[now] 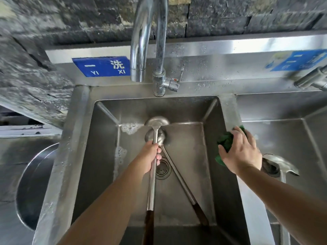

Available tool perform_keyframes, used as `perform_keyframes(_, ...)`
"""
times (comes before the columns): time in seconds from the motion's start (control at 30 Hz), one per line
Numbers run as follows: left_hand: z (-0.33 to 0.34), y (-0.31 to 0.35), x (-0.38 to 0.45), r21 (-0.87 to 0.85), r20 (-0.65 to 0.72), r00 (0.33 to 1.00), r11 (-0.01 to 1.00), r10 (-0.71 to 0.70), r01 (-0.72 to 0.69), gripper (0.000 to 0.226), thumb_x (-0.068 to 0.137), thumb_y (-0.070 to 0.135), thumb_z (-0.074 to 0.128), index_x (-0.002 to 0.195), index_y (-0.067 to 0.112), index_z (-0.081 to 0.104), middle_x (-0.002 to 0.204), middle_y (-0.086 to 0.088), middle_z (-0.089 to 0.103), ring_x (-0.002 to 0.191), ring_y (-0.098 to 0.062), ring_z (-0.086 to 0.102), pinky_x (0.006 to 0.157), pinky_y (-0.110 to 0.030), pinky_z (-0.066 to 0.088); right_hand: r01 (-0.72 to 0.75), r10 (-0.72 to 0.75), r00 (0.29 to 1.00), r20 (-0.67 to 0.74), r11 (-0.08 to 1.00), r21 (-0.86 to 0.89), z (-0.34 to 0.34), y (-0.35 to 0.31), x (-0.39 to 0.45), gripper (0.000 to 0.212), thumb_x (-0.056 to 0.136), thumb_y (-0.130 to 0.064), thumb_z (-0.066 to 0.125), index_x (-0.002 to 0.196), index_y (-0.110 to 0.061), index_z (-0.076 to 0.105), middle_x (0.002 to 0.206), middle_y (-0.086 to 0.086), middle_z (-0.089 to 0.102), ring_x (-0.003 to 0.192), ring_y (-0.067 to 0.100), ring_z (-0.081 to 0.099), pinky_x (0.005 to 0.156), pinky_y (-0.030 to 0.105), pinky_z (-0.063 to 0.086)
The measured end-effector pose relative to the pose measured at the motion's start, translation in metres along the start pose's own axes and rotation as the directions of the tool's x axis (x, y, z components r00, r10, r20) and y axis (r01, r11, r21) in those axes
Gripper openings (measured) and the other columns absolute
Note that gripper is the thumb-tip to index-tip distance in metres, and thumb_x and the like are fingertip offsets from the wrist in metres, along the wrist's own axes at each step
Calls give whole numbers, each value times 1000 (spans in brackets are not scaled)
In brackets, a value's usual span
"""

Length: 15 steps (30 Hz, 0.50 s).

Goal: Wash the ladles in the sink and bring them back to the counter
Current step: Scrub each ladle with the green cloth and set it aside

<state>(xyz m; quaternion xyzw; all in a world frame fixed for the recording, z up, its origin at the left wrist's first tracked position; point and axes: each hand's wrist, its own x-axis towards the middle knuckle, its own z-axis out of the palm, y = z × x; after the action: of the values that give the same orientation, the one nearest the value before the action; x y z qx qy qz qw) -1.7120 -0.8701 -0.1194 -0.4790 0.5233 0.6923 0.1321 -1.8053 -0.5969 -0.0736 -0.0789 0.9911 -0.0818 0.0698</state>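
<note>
Two steel ladles with dark wooden handle ends are in the steel sink basin [191,174]. My left hand [150,157] grips the shaft of the first ladle [156,122], whose bowl points toward the back wall of the basin. The second ladle [178,177] lies on the basin floor, bowl under my left hand, handle slanting to the front right. My right hand [241,151] presses on a green scouring cloth [225,142] on the divider between the two basins.
A tall faucet [141,50] arches over the basin, no water running. Foam [130,128] clings to the left wall. A drain strainer [163,168] sits mid-floor. A second basin [290,138] on the right holds a metal utensil [281,163]. A large steel bowl [35,183] stands at the left.
</note>
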Motion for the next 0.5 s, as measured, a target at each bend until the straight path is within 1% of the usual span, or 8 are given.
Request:
perform_keyframes(0.07,-10,5,-31,124,-1,999,991,46,-46,15,103,22,36,100,16,49,63,4,43,41,-9,31,38,-20,26,11,-11,1000,-5,1000,20,-6,0,-7,59,79,-53,59,126,-18,47,155,-7,24,144,20,16,107,47,39)
perform_keyframes(0.13,-14,8,-50,240,39,996,967,81,-88,20,103,24,38,106,12,53,64,3,45,43,-9,31,38,-21,27,11,-10,1000,4,998,-56,0,0,-5,62,78,-57,58,124,-15,49,157,1,17,145,25,12,112,50,29)
perform_keyframes(0.17,-15,10,-64,284,66,993,952,97,-112,21,103,24,38,108,10,53,65,3,45,44,-10,32,39,-22,28,4,-3,1000,5,996,-92,1,0,-8,63,77,-60,58,125,-20,48,157,3,16,144,28,11,112,53,24)
perform_keyframes(0.2,-15,12,-81,309,102,988,940,117,-143,21,103,24,39,108,9,53,66,2,46,45,-10,33,41,-22,29,-24,25,1000,10,994,-107,0,0,-13,65,76,-64,58,127,-27,45,154,2,15,143,31,12,109,56,23)
perform_keyframes(0.27,-11,15,-114,306,163,976,933,147,-191,17,102,19,40,105,8,52,68,-1,49,45,-11,38,42,-23,31,-80,82,996,34,995,-63,-8,-1,-24,64,76,-62,60,130,-36,40,146,2,21,133,35,25,103,57,35)
perform_keyframes(0.37,-7,16,-153,241,217,968,954,127,-179,13,98,12,41,99,4,51,69,-9,59,46,-19,51,46,-25,36,-50,41,990,133,997,66,-20,3,-33,48,84,-40,63,129,-31,48,139,2,38,118,34,41,91,49,50)
perform_keyframes(0.43,-7,15,-174,244,260,956,949,135,-201,14,99,17,40,95,5,47,66,-12,61,43,-20,50,44,-24,35,-68,42,989,138,979,191,-36,9,-38,37,83,-27,63,119,-27,57,126,2,55,101,29,53,80,40,53)
perform_keyframes(0.5,-9,13,-193,255,285,938,928,196,-271,24,102,29,43,94,7,46,62,-11,60,40,-17,44,42,-24,33,-92,64,993,97,940,329,-60,15,-51,32,81,-15,63,112,-24,62,111,3,64,80,23,57,67,29,51)
